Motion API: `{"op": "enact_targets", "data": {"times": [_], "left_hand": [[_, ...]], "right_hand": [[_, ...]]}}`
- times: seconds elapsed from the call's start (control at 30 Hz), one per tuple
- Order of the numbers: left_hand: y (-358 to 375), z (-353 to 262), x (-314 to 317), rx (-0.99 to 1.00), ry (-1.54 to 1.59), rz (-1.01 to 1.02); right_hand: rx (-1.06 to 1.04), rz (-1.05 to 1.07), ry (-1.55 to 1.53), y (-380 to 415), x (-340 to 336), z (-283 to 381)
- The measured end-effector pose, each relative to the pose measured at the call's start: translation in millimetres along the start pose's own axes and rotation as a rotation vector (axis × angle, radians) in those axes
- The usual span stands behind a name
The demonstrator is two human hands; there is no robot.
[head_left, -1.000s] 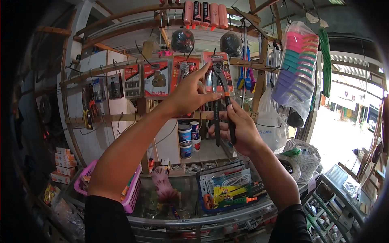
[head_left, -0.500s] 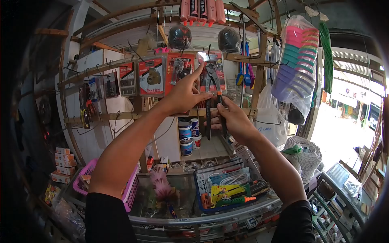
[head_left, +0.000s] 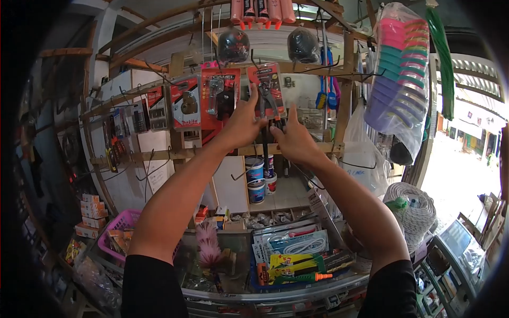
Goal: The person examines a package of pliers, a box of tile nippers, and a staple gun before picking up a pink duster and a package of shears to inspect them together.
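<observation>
A pair of pincers (head_left: 269, 99) with dark handles hangs in front of me, against a red card pack marked CAMEL (head_left: 260, 74) that is on a wall hook. The card leans a little to one side. My left hand (head_left: 241, 127) is at its left edge, index finger pointing up and thumb against the upper handles. My right hand (head_left: 299, 140) is at the right of the handles, index finger raised and thumb against them. Its other fingers are mostly hidden. To the left hang another red CAMEL pack (head_left: 222, 87) and a Makita disc pack (head_left: 185, 103).
Wooden rails with bare hooks (head_left: 241, 176) cross in front. Below, a glass counter (head_left: 212, 289) bears a blue basket (head_left: 260, 280) of packaged goods, a pink basket (head_left: 117, 233) and a pink duster (head_left: 208, 241). Bagged colourful buckets (head_left: 400, 79) hang at right, above rope coils (head_left: 411, 212).
The pincers' handles have come closer together, and the card behind has tilted. My right hand has moved up the handles and its index finger now points upward. The view has shifted slightly.
</observation>
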State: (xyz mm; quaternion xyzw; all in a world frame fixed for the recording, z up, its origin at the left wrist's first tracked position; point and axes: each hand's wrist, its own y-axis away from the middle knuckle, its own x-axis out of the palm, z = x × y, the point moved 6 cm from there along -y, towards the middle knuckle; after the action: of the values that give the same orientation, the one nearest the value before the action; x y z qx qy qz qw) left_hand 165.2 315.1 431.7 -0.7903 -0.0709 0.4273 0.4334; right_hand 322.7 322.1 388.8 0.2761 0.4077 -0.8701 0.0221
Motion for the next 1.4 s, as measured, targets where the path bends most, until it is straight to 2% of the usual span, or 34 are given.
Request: {"op": "enact_targets", "data": {"times": [0.1,0.2,0.37,0.53,0.77,1.0,1.2,1.4], "left_hand": [[-2,-1,9,-0.056,-0.146,-0.053],[-10,14,23,0.026,-0.196,-0.144],[-21,30,35,-0.017,-0.184,-0.128],[-26,34,40,-0.032,-0.153,-0.11],[-35,35,48,-0.098,-0.204,-0.221],[-54,54,59,-0.18,-0.096,-0.196],[-64,70,68,-0.106,-0.077,-0.183],[-54,69,72,-0.016,-0.204,-0.242]], "right_hand": [[-0.084,0.023,0.086,-7,2,8],[-0.211,-0.009,0.143,-23,12,-5],[-0.16,0.044,0.192,-36,16,-12],[-0.2,0.017,0.204,-52,28,-23],[-0.237,0.016,0.233,-75,40,-39],[-0.321,0.047,0.172,-101,54,-62],[-0.337,0.06,0.158,-107,59,-69],[-0.353,0.067,0.129,-101,60,-62]]}}
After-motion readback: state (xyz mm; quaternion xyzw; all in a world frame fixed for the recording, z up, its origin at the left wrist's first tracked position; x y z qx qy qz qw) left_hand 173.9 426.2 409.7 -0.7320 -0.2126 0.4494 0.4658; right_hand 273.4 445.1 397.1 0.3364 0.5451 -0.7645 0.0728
